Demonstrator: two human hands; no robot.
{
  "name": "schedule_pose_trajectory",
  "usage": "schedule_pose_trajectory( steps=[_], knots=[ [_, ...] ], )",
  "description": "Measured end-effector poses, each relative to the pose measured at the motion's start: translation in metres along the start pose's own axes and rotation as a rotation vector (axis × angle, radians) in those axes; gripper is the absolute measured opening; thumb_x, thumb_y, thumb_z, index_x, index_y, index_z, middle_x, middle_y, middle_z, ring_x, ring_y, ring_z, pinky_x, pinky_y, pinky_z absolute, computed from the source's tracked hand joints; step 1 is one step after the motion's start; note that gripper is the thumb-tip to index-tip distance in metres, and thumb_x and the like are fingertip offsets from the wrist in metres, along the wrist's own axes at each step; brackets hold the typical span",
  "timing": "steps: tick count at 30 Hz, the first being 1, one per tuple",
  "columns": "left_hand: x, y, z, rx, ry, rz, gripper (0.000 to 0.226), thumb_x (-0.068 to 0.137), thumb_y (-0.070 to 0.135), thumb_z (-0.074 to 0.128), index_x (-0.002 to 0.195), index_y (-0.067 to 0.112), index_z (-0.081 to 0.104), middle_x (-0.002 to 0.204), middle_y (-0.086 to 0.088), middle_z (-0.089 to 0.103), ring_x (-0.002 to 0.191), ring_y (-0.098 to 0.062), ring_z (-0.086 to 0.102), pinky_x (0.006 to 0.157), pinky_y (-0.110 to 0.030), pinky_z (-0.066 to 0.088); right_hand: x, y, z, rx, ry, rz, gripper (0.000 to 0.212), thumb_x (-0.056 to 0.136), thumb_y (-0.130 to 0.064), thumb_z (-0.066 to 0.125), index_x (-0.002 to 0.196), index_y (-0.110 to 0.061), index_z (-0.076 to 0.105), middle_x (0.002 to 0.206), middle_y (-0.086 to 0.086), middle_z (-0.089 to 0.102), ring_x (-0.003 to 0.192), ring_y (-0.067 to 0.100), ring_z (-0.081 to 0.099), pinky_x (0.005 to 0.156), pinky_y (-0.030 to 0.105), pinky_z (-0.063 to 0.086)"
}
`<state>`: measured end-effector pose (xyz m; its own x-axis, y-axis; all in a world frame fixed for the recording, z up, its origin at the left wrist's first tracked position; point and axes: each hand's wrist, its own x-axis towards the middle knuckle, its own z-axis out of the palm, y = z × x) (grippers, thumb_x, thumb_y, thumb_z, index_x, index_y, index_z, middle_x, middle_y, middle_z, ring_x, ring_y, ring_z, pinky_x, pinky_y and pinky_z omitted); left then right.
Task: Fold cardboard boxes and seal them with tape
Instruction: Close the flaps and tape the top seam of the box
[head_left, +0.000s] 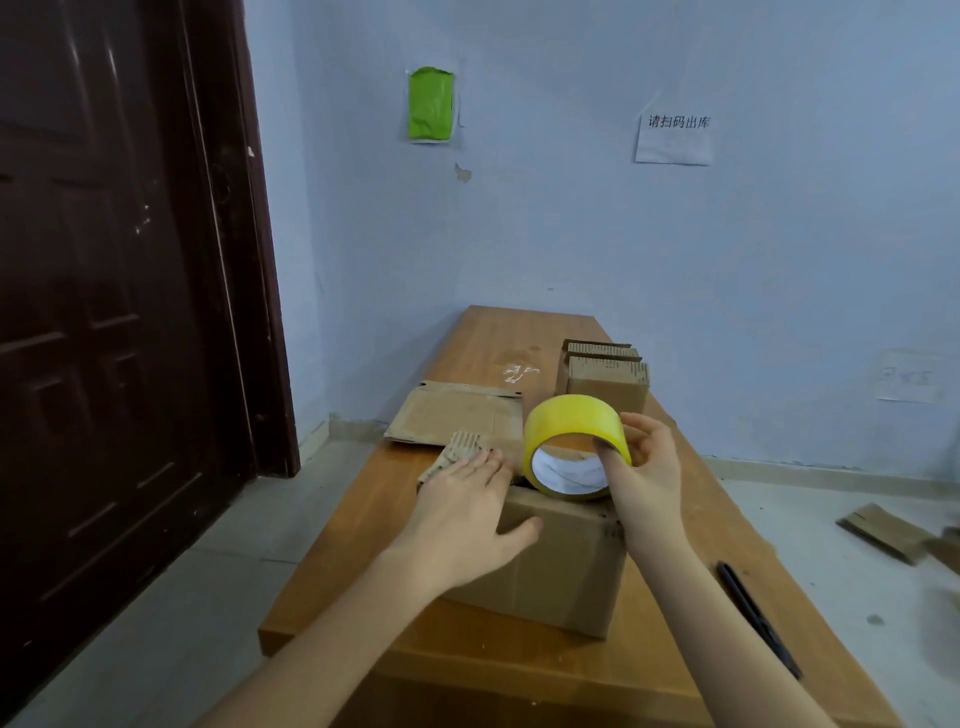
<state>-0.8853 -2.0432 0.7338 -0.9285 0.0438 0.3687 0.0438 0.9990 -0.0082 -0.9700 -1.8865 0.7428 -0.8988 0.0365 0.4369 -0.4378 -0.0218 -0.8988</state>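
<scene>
A brown cardboard box (561, 566) stands near the front of the wooden table (483, 654). My left hand (467, 499) lies flat on the box top with straight fingers, pressing a flap down. My right hand (644, 467) holds a roll of yellow tape (571, 441) upright over the far edge of the box top, thumb inside the core and fingers around the outside. Whether the tape end touches the box is hidden.
A flattened box (462, 413) lies beyond the left hand. Folded boxes (605, 376) stand at the back right of the table. A black pen (756, 616) lies along the right edge. Cardboard scraps (883, 530) litter the floor at right; a dark door (119, 312) is at left.
</scene>
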Motion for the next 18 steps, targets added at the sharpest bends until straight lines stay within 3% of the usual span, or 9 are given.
schedule_pose_trajectory(
  steps=[4, 7, 9, 12, 15, 18],
  knots=[
    [0.003, 0.005, -0.001, 0.001, 0.010, -0.019, 0.078, 0.094, 0.059, 0.032, 0.151, 0.010, 0.013, 0.160, -0.005, 0.008, 0.147, -0.014, 0.004, 0.116, -0.025, -0.002, 0.003, -0.001, 0.001, -0.199, -0.111, -0.034, 0.017, 0.089, -0.013, 0.061, 0.104, -0.015, 0.052, 0.092, -0.006, 0.056, 0.081, 0.000, 0.052, 0.059, 0.009, 0.040],
    [0.008, 0.015, -0.001, -0.037, 0.036, -0.018, 0.082, 0.094, 0.058, 0.033, 0.151, 0.006, 0.007, 0.160, -0.009, 0.004, 0.147, -0.015, 0.001, 0.115, -0.024, -0.004, 0.005, 0.002, -0.001, -0.178, -0.128, -0.018, 0.012, 0.093, -0.010, 0.053, 0.104, -0.014, 0.054, 0.092, -0.001, 0.060, 0.086, 0.010, 0.056, 0.063, 0.017, 0.043],
    [0.011, 0.017, 0.002, -0.103, 0.030, -0.031, 0.081, 0.094, 0.059, 0.032, 0.151, 0.006, 0.008, 0.159, -0.008, 0.007, 0.147, -0.014, 0.004, 0.116, -0.024, -0.001, 0.005, 0.001, 0.000, -0.103, -0.124, -0.013, 0.023, 0.094, -0.005, 0.047, 0.111, -0.019, 0.054, 0.095, -0.008, 0.061, 0.089, 0.004, 0.057, 0.069, 0.019, 0.045],
    [0.010, 0.014, 0.009, -0.071, 0.081, -0.011, 0.086, 0.089, 0.065, 0.020, 0.151, 0.006, 0.010, 0.159, -0.007, 0.008, 0.146, -0.013, 0.005, 0.113, -0.020, -0.007, 0.002, -0.001, 0.003, -0.082, -0.159, -0.074, 0.042, 0.093, 0.002, 0.041, 0.121, -0.029, 0.050, 0.103, -0.022, 0.058, 0.090, -0.016, 0.054, 0.070, 0.006, 0.044],
    [0.007, 0.012, 0.013, -0.065, 0.135, 0.001, 0.100, 0.073, 0.070, 0.000, 0.151, 0.008, 0.015, 0.159, -0.005, 0.012, 0.146, -0.012, 0.009, 0.107, -0.016, -0.010, 0.001, -0.002, 0.005, -0.044, -0.180, -0.088, 0.051, 0.093, 0.004, 0.039, 0.126, -0.034, 0.047, 0.107, -0.026, 0.057, 0.093, -0.019, 0.053, 0.073, 0.001, 0.042],
    [0.007, 0.010, 0.012, -0.107, 0.143, -0.014, 0.100, 0.074, 0.073, 0.001, 0.148, 0.011, 0.025, 0.157, -0.003, 0.022, 0.144, -0.010, 0.016, 0.107, -0.014, -0.002, 0.000, -0.001, 0.006, -0.052, -0.156, -0.100, 0.052, 0.091, 0.005, 0.040, 0.127, -0.032, 0.048, 0.106, -0.026, 0.057, 0.092, -0.020, 0.052, 0.072, -0.001, 0.040]
  ],
)
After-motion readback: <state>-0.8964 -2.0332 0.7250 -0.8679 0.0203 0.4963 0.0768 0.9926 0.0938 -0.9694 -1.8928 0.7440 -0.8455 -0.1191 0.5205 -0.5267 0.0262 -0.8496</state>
